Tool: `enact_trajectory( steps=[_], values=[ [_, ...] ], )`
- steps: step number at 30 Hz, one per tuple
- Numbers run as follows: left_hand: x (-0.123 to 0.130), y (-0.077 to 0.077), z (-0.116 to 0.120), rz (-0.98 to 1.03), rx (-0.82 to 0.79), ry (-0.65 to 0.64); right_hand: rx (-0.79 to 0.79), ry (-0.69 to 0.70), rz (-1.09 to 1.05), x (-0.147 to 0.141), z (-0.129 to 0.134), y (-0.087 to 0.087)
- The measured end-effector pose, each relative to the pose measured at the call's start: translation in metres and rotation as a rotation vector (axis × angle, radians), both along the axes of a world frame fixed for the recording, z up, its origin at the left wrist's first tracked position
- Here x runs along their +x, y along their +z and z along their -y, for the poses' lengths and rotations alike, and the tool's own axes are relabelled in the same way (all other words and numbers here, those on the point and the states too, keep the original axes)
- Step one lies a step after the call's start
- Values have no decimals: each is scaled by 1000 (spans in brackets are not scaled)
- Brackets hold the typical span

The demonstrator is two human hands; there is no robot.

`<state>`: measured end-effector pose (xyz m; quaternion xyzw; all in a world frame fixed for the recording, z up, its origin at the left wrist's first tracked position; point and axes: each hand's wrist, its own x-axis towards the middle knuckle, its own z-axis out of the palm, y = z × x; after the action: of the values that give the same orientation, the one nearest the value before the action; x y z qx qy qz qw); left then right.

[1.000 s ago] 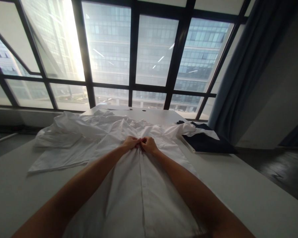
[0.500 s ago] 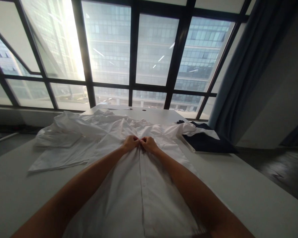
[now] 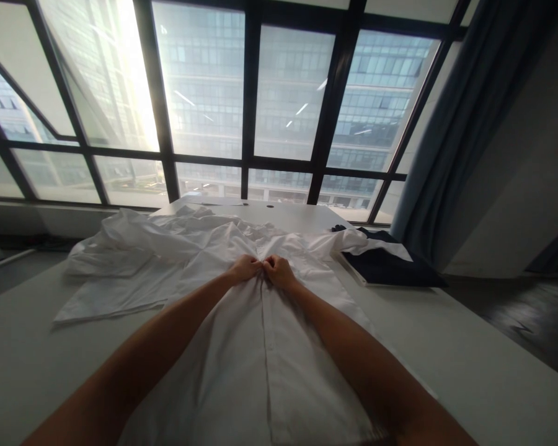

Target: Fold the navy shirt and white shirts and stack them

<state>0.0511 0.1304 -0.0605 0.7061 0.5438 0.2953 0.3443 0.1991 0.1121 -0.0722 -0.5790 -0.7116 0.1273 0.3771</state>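
A white shirt lies spread over the table, its front placket running from the near edge up to my hands. My left hand and my right hand meet at the placket, fingers pinched close together on the cloth. Folds gather in the fabric just below them. Whether a button sits between the fingertips is hidden. Beyond and to the left, more crumpled white cloth is heaped, with a flat hem at its near side.
The white table stretches toward the windows. A dark navy folded cloth lies at the right on something pale, with a white sleeve end over it. A blue-grey curtain hangs at the right by the window frame.
Both hands stay at the same spot on the placket. The fingers and wrists have shifted only slightly, and the shirt has barely moved.
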Motion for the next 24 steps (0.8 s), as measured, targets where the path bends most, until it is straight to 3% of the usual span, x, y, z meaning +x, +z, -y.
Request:
enact_trajectory(
  steps=[4, 7, 10, 14, 19, 22, 24],
  values=[
    [-2, -2, -1, -88, 224, -61, -250, 61, -192, 3, -6, 3],
    [-3, -3, 4, -247, 344, -12, -356, 88, -180, 5, -6, 7],
    [-2, -3, 15, -409, 460, 47, -193, 44, 39, 5, 0, 10],
    [-3, -2, 25, -618, 587, -87, -23, 41, 313, 5, 11, 13],
    [-15, -2, 35, -787, 538, -309, -36, 282, 411, 20, 18, 15],
    [-26, -1, 43, -805, 443, -364, -50, 470, 401, 38, 24, 17],
    [-36, -2, 49, -790, 424, -363, -30, 448, 422, 52, 32, 19]
  ],
)
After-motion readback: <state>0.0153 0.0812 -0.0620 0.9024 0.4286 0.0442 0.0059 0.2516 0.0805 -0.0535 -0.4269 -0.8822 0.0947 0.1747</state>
